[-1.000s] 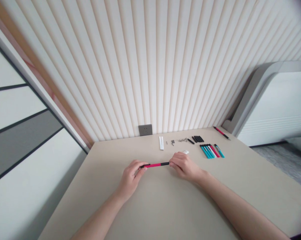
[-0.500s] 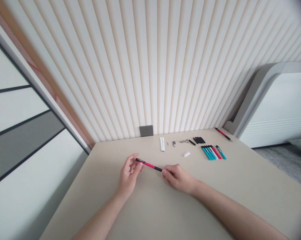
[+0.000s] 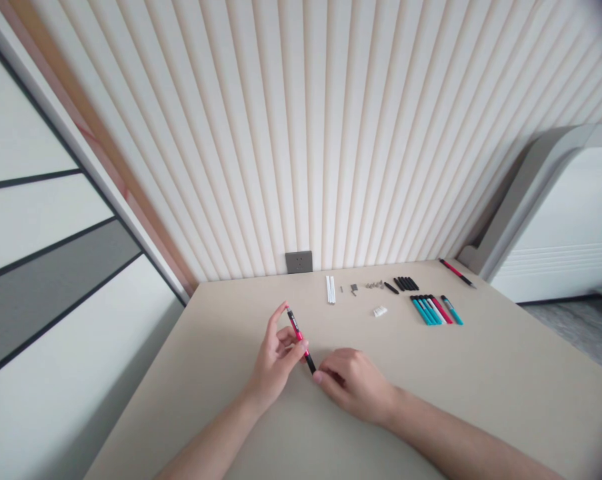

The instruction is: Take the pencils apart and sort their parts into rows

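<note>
My left hand grips a red and black pen by its barrel, with the index fingertip at the pen's upper end. The pen tilts, its black grip section pointing down toward me. Closed at that lower end is my right hand, thumb and fingers pinching around the tip, which they hide. Beyond the hands lies a small white piece or cluster. Farther right is a row of teal, white and red pen barrels, with one teal barrel set apart.
Along the back lie white refills, small dark pieces, springs and black grips. Another red and black pen rests at the table's far right corner. A socket is on the ribbed wall.
The pen has swung from nearly level to steeply tilted, its black grip end coming down toward me. My left index finger has stretched to its upper end. My right hand has moved nearer and left.
</note>
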The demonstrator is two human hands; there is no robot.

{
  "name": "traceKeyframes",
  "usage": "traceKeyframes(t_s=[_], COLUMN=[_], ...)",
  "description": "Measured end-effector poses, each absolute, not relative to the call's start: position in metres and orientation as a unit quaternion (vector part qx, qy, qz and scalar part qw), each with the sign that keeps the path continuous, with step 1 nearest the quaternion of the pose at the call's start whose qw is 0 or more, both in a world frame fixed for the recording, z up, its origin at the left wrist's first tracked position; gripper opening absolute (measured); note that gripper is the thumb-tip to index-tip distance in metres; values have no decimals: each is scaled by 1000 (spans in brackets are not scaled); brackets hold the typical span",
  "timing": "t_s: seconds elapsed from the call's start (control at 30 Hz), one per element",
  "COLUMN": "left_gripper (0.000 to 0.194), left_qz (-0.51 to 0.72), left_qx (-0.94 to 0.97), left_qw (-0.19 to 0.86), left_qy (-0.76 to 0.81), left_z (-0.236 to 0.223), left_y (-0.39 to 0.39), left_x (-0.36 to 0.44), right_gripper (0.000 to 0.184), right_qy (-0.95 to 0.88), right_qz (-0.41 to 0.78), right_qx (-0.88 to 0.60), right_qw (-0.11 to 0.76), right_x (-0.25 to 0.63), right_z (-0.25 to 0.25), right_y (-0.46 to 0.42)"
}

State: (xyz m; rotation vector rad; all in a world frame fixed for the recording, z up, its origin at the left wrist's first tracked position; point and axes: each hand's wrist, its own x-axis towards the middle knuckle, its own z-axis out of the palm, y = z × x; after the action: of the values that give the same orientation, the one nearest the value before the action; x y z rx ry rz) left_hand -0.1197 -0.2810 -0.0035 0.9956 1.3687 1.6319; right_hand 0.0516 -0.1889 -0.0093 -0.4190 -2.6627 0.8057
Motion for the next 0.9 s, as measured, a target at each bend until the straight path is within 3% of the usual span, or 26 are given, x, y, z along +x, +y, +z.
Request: traceKeyframes(t_s=[0.17,0.37,0.5,0.9], left_gripper=[81,76,71,64], left_qz=[619,604,594,592], left_qx=[410,429,440,452], left_qw=[395,400,408,400], left_qy=[541,540,536,534], left_z=[-1,-3,-3,-6], left_y=[-282,-283,-283,-282], left_x=[-120,-121,-120,-120], right_gripper=[28,37,30,21], right_qy=[-938,-962,-967,-930], right_qz=[277,214,193,304], right_qx=[-113,-37,-38,-113], right_qw=[176,168,160,172], right_x=[53,55,53,50], right_z=[-7,-8,-10,-9], right_y=[-183,-181,-183,-195])
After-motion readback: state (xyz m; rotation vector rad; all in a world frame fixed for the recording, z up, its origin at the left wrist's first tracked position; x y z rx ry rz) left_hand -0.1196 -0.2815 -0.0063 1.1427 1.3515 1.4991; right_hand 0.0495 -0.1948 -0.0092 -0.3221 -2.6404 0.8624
